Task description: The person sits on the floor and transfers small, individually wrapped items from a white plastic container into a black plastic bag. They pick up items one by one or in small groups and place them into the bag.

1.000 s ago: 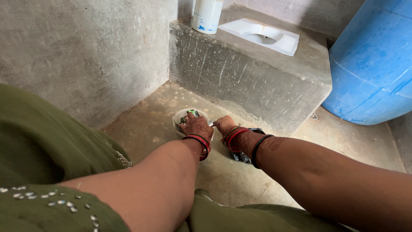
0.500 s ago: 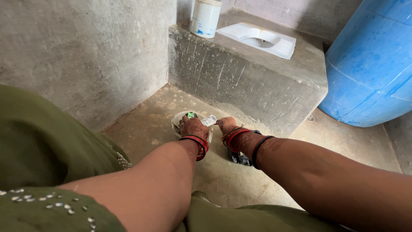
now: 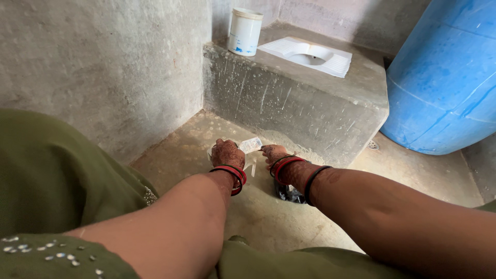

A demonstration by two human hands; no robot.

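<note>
Both hands, left [image 3: 227, 153] and right [image 3: 274, 153], pinch a small white packet [image 3: 250, 144] between them over a white bowl [image 3: 251, 164].

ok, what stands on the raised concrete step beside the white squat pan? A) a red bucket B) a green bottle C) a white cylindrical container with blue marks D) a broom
C: a white cylindrical container with blue marks stands on the concrete step, left of the squat pan.
</note>
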